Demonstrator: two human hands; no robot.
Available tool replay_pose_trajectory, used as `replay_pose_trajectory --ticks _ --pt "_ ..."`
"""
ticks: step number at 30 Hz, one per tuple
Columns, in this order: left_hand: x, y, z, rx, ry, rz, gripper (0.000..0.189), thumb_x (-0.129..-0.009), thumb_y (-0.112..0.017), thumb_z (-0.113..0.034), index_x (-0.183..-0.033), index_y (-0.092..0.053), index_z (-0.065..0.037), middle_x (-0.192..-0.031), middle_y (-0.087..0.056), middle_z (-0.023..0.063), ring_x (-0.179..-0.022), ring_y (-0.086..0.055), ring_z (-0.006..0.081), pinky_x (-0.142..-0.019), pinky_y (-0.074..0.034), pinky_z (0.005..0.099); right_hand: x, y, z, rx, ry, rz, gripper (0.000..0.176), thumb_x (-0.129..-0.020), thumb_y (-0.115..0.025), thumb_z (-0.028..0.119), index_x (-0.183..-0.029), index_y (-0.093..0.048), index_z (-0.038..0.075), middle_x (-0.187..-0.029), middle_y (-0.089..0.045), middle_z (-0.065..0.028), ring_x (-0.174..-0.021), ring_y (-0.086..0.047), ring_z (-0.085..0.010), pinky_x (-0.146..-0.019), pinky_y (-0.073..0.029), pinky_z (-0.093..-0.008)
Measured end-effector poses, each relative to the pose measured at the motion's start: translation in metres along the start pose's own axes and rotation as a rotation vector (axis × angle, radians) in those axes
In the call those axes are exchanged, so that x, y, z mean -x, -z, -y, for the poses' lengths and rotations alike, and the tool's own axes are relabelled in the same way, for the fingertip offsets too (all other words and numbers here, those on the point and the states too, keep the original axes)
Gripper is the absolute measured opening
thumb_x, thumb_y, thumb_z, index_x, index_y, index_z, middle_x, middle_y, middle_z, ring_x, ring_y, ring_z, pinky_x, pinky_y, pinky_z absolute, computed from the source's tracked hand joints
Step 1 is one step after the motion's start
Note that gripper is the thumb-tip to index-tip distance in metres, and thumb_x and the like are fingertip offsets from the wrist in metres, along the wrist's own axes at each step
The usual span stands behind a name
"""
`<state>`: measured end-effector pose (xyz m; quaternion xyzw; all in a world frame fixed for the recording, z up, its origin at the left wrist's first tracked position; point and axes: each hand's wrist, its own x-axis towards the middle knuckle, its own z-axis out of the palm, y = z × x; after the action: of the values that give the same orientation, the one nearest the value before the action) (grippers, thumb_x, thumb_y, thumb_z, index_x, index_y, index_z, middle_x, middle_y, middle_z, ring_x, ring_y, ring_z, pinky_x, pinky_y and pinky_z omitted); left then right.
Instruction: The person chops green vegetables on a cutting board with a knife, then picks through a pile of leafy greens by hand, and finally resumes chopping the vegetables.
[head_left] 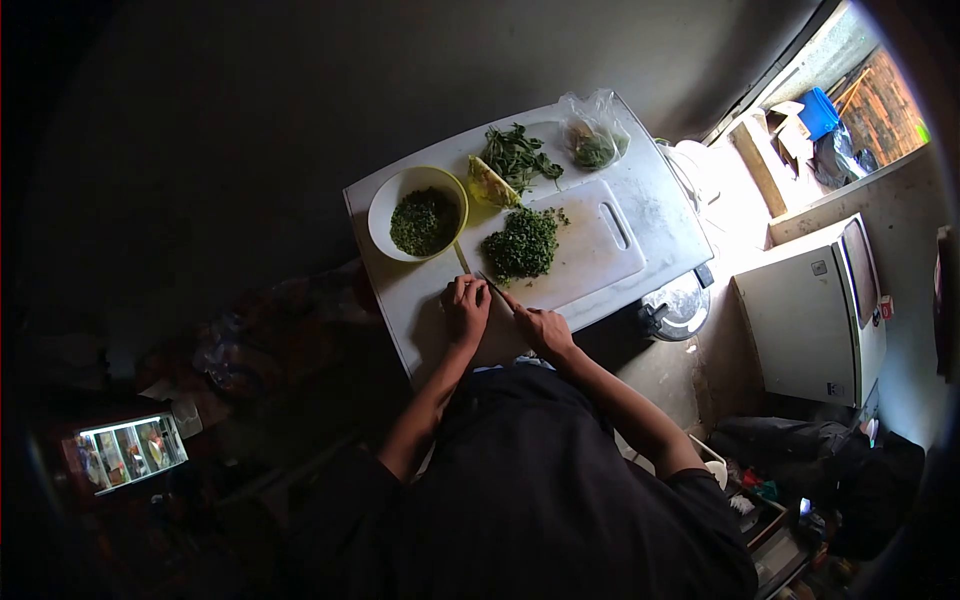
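In the head view, my right hand [542, 330] is wrapped round the handle of a knife [496, 288] at the near edge of a white cutting board [590, 265]. The blade points left toward my left hand [467, 300], whose fingers are bent together close to its tip. Whether those fingers pinch anything is hidden. Finely chopped green leaves [522, 243] form a heap on the board, just beyond the knife. A bowl [380, 222], pale inside and yellow-green outside, holds more chopped greens to the left.
Behind the board lie uncut leafy sprigs [520, 155], a yellowish wrapper-like piece [492, 183] and a clear plastic bag [597, 130] with greens inside. The white table [665, 215] ends near my body. A pot with a lid [675, 308] and a small white fridge [810, 315] stand to the right.
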<state>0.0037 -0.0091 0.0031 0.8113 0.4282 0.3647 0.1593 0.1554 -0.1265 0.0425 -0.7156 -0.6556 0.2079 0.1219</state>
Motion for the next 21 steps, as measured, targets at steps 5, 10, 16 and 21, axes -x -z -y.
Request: replay_pose_trajectory --ticks 5,10,16,21 --pt "0.002 -0.007 0.011 0.013 0.000 0.038 0.012 -0.087 -0.070 -0.018 -0.096 -0.065 -0.011 -0.103 -0.059 0.0046 -0.095 -0.060 0.0277 -0.085 -0.045 0.0429 0.019 0.006 -0.010 -0.064 0.053 -0.069 0.067 -0.093 -0.052 0.016 -0.156 -0.031 0.027 -0.088 -0.071 -0.0147 -0.068 -0.068 -0.0378 -0.058 -0.053 -0.0492" --pt "-0.006 0.008 -0.002 -0.009 -0.036 0.060 0.012 -0.087 -0.070 -0.018 -0.096 -0.065 -0.011 -0.105 -0.059 0.0054 -0.097 -0.059 0.0279 -0.085 -0.045 0.0432 0.023 0.014 -0.015 0.012 0.025 -0.014 0.066 -0.094 -0.052 0.017 -0.156 -0.032 0.027 -0.086 -0.071 -0.0141 -0.066 -0.068 -0.0372 -0.056 -0.053 -0.0497" --pt "-0.008 0.010 -0.006 -0.005 -0.048 0.076 0.012 -0.088 -0.070 -0.017 -0.096 -0.067 -0.010 -0.104 -0.059 0.0053 -0.096 -0.060 0.0284 -0.085 -0.045 0.0431 0.019 0.018 -0.011 0.011 0.005 -0.045 0.068 -0.095 -0.053 0.017 -0.157 -0.029 0.027 -0.084 -0.070 -0.0116 -0.062 -0.067 -0.0332 -0.054 -0.052 -0.0463" --pt "-0.005 0.000 0.002 0.103 0.009 0.011 0.008 -0.086 -0.072 -0.014 -0.091 -0.069 -0.009 -0.098 -0.060 0.0063 -0.093 -0.060 0.0297 -0.081 -0.048 0.0427 0.025 0.017 -0.003 -0.033 0.036 -0.062 0.067 -0.095 -0.051 0.015 -0.157 -0.029 0.023 -0.082 -0.070 -0.0152 -0.063 -0.067 -0.0367 -0.054 -0.051 -0.0493"
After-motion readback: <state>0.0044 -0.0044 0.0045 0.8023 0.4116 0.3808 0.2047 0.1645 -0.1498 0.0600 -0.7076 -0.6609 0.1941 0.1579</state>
